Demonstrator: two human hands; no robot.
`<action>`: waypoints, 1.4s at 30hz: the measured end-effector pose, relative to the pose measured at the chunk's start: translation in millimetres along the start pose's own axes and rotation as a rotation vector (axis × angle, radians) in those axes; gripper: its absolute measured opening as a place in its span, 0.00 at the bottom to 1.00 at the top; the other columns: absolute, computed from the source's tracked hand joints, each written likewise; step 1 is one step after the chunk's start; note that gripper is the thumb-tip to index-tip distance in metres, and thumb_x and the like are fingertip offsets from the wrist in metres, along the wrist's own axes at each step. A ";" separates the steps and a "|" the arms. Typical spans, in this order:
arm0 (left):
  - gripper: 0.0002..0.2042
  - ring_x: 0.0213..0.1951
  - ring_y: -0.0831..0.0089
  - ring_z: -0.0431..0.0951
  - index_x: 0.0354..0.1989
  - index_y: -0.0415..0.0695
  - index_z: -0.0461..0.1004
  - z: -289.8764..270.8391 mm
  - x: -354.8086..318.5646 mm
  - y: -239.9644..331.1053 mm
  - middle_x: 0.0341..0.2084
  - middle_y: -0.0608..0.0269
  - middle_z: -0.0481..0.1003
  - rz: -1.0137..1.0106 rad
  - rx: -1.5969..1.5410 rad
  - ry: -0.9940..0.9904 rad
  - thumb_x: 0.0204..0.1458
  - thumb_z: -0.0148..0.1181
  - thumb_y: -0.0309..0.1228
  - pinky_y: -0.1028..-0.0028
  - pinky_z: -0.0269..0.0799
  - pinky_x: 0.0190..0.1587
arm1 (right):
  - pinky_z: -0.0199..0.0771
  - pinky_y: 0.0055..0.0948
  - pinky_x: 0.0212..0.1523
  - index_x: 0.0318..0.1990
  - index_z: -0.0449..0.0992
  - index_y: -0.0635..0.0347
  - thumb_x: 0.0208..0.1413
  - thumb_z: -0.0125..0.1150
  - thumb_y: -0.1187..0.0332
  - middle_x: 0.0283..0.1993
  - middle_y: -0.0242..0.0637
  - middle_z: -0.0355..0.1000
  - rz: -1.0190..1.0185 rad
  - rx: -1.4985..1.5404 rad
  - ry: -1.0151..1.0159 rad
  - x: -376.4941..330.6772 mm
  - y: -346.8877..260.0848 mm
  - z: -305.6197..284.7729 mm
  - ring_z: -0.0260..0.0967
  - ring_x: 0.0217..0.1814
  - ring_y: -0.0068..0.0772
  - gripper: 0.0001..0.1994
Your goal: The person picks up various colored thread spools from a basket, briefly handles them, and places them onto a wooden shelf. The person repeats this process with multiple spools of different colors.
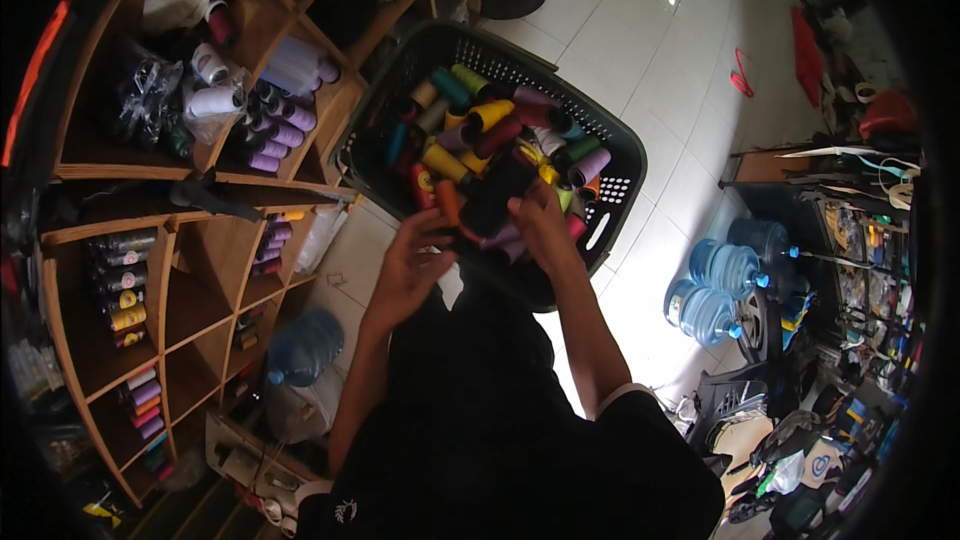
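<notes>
A dark plastic basket [617, 140] full of thread spools stands in front of me, with yellow, purple, teal, orange and dark red ones in a loose heap. My right hand [540, 225] reaches over its near side, fingers closed on the edge of a black spool-like thing [497, 195], too dark to make out fully. Beside the near left of the basket is my left hand [408, 265], its fingers apart and slightly bent, close to an orange spool [446, 202]. A white scrap [450, 286] shows just below the left fingers.
Wooden cubby shelves [205, 275] with spools run along my left. A large blue water bottle [305, 345] stands by them. More water bottles [715, 285] lie on the right, beside a crowded rack [860, 270]. White floor tiles [650, 60] stretch beyond the basket.
</notes>
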State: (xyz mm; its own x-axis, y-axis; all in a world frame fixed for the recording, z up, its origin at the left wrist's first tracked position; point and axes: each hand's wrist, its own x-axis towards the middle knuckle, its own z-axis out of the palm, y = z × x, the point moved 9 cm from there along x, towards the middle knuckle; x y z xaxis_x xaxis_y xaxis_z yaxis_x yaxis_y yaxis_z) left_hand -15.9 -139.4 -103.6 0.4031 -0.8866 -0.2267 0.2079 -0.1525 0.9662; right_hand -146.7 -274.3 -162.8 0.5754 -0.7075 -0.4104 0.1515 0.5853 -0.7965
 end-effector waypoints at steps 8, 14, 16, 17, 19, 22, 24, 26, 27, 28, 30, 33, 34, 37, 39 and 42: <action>0.30 0.52 0.70 0.71 0.56 0.35 0.60 22.0 0.4 23.6 0.49 0.56 0.68 0.019 -0.154 -0.084 0.44 0.66 0.18 0.71 0.69 0.52 | 0.70 0.23 0.45 0.64 0.57 0.57 0.46 0.66 0.77 0.52 0.34 0.64 -0.296 -0.110 -0.191 -42.0 -78.4 49.9 0.66 0.51 0.28 0.35; 0.30 0.53 0.67 0.70 0.56 0.35 0.61 17.9 -14.5 41.0 0.50 0.53 0.68 0.100 -0.151 -0.108 0.42 0.65 0.15 0.68 0.66 0.56 | 0.70 0.25 0.47 0.50 0.72 0.62 0.48 0.64 0.78 0.51 0.34 0.64 -0.664 -0.399 -0.121 -70.3 -135.6 68.0 0.66 0.52 0.26 0.19; 0.30 0.54 0.68 0.69 0.56 0.35 0.61 15.5 -18.6 44.1 0.50 0.53 0.68 0.110 -0.138 -0.109 0.42 0.65 0.14 0.68 0.66 0.56 | 0.69 0.26 0.48 0.46 0.75 0.64 0.49 0.64 0.76 0.50 0.35 0.65 -0.682 -0.493 -0.099 -78.2 -141.7 73.0 0.66 0.51 0.26 0.14; 0.30 0.54 0.68 0.69 0.56 0.34 0.61 14.8 -20.0 47.3 0.50 0.54 0.68 0.119 -0.141 -0.112 0.41 0.65 0.14 0.69 0.65 0.56 | 0.67 0.27 0.50 0.45 0.75 0.65 0.50 0.63 0.75 0.49 0.36 0.66 -0.658 -0.475 -0.109 -80.8 -141.5 75.8 0.66 0.51 0.27 0.13; 0.31 0.55 0.68 0.68 0.56 0.34 0.61 12.3 -23.7 53.4 0.51 0.54 0.68 0.131 -0.146 -0.115 0.40 0.64 0.14 0.69 0.64 0.57 | 0.66 0.27 0.50 0.43 0.76 0.66 0.52 0.62 0.75 0.48 0.38 0.68 -0.569 -0.363 -0.169 -78.4 -141.4 79.6 0.66 0.50 0.27 0.11; 0.31 0.55 0.68 0.67 0.57 0.33 0.61 8.9 -28.1 55.9 0.51 0.54 0.67 0.147 -0.126 -0.150 0.40 0.63 0.16 0.70 0.62 0.58 | 0.67 0.25 0.47 0.41 0.77 0.66 0.52 0.61 0.75 0.45 0.39 0.70 -0.412 -0.194 -0.322 -69.7 -137.7 84.6 0.68 0.46 0.26 0.09; 0.31 0.55 0.68 0.67 0.57 0.32 0.62 9.4 -29.8 56.1 0.51 0.54 0.67 0.116 -0.149 -0.171 0.39 0.62 0.17 0.70 0.61 0.58 | 0.68 0.25 0.47 0.39 0.77 0.67 0.53 0.61 0.75 0.42 0.39 0.72 -0.361 -0.230 -0.435 -66.4 -131.7 87.2 0.69 0.44 0.26 0.07; 0.32 0.55 0.67 0.67 0.58 0.32 0.61 10.0 -31.2 56.0 0.51 0.54 0.67 0.078 -0.160 -0.183 0.39 0.61 0.19 0.70 0.61 0.58 | 0.70 0.23 0.43 0.38 0.77 0.66 0.53 0.62 0.75 0.40 0.36 0.72 -0.356 -0.238 -0.476 -67.0 -132.7 87.0 0.70 0.43 0.23 0.06; 0.32 0.54 0.67 0.67 0.58 0.32 0.59 10.4 -31.8 57.1 0.50 0.54 0.67 0.058 -0.161 -0.185 0.40 0.61 0.20 0.69 0.61 0.58 | 0.71 0.22 0.42 0.37 0.77 0.66 0.54 0.62 0.75 0.39 0.35 0.72 -0.354 -0.242 -0.496 -68.0 -132.8 88.1 0.70 0.43 0.22 0.05; 0.33 0.54 0.66 0.68 0.59 0.32 0.58 11.7 -32.9 58.3 0.50 0.53 0.67 0.035 -0.164 -0.187 0.40 0.61 0.22 0.69 0.61 0.57 | 0.71 0.22 0.42 0.36 0.76 0.66 0.53 0.62 0.75 0.39 0.35 0.72 -0.321 -0.222 -0.491 -68.3 -131.3 88.0 0.70 0.42 0.22 0.05; 0.35 0.52 0.65 0.68 0.61 0.34 0.55 15.9 -37.5 71.4 0.48 0.51 0.67 0.071 -0.065 -0.153 0.41 0.59 0.24 0.69 0.62 0.56 | 0.71 0.22 0.42 0.34 0.76 0.66 0.53 0.63 0.75 0.38 0.35 0.72 -0.257 -0.182 -0.483 -69.8 -128.4 90.3 0.71 0.41 0.22 0.04; 0.37 0.49 0.60 0.69 0.63 0.36 0.51 32.1 -45.4 96.5 0.45 0.48 0.67 0.148 0.211 -0.133 0.41 0.58 0.29 0.68 0.64 0.54 | 0.71 0.22 0.42 0.33 0.76 0.66 0.52 0.63 0.76 0.35 0.36 0.72 -0.212 -0.147 -0.529 -78.2 -121.0 99.9 0.71 0.39 0.23 0.03; 0.38 0.48 0.58 0.70 0.64 0.36 0.49 35.8 -47.8 101.1 0.44 0.47 0.67 0.177 0.325 -0.130 0.41 0.57 0.30 0.67 0.64 0.53 | 0.71 0.22 0.41 0.33 0.76 0.66 0.52 0.62 0.77 0.34 0.35 0.72 -0.198 -0.120 -0.528 -79.7 -117.7 101.2 0.71 0.39 0.22 0.03; 0.39 0.44 0.52 0.71 0.64 0.40 0.50 36.7 -60.3 105.8 0.43 0.45 0.67 0.483 0.668 -0.152 0.38 0.57 0.31 0.64 0.68 0.48 | 0.71 0.20 0.40 0.32 0.74 0.66 0.52 0.61 0.78 0.32 0.31 0.71 -0.166 -0.068 -0.545 -80.9 -111.4 108.0 0.71 0.38 0.20 0.02; 0.38 0.41 0.49 0.72 0.63 0.42 0.53 42.2 -64.8 109.0 0.42 0.44 0.67 0.598 0.505 -0.221 0.37 0.57 0.31 0.62 0.70 0.45 | 0.70 0.19 0.38 0.32 0.74 0.65 0.52 0.61 0.79 0.30 0.30 0.70 -0.136 -0.072 -0.573 -82.6 -105.4 116.7 0.71 0.37 0.19 0.02; 0.36 0.38 0.48 0.73 0.61 0.44 0.57 49.5 -67.7 122.5 0.41 0.44 0.68 0.663 0.525 -0.285 0.38 0.58 0.32 0.60 0.72 0.41 | 0.69 0.18 0.33 0.30 0.74 0.66 0.50 0.61 0.78 0.31 0.34 0.70 -0.014 -0.022 -0.618 -86.1 -98.5 129.4 0.69 0.34 0.20 0.02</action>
State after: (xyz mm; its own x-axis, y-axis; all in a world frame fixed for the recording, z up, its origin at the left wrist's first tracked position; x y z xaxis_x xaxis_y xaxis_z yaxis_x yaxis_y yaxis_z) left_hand -61.8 -119.6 36.3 0.0435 -0.9279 0.3703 -0.4526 0.3122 0.8353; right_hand -107.1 -219.7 8.5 0.9338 -0.3504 -0.0719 0.1494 0.5646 -0.8117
